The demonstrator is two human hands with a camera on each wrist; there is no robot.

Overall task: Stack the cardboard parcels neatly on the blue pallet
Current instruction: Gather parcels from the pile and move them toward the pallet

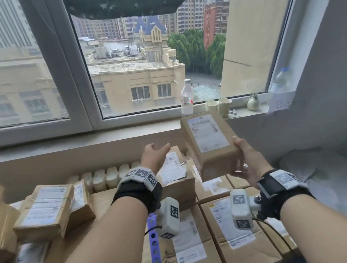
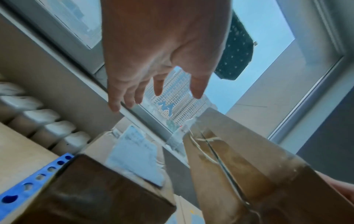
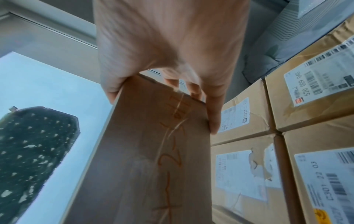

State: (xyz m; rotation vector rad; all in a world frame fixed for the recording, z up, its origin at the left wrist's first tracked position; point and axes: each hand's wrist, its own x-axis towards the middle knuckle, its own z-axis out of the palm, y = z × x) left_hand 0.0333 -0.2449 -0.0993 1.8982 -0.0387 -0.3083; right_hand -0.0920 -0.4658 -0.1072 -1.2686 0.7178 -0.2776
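Observation:
My right hand [image 1: 243,158] grips a long cardboard parcel [image 1: 209,140] by its near end and holds it tilted in the air above the stack. In the right wrist view the thumb and fingers [image 3: 215,115] clamp the parcel [image 3: 149,151], whose brown underside bears orange writing. My left hand [image 1: 156,151] hovers open just left of it, fingers spread, touching nothing; the left wrist view shows the hand [image 2: 153,84] empty and the parcel [image 2: 239,166] to the right. Below lie several labelled parcels [image 1: 227,228], packed side by side. A blue pallet edge [image 2: 28,183] shows.
A smaller parcel [image 1: 45,211] lies askew on the stack at left. A taller box [image 1: 177,173] stands under my left hand. The windowsill behind carries a plastic bottle [image 1: 186,97], two paper cups [image 1: 219,106] and a small vase [image 1: 253,102]. A radiator [image 1: 106,177] runs below it.

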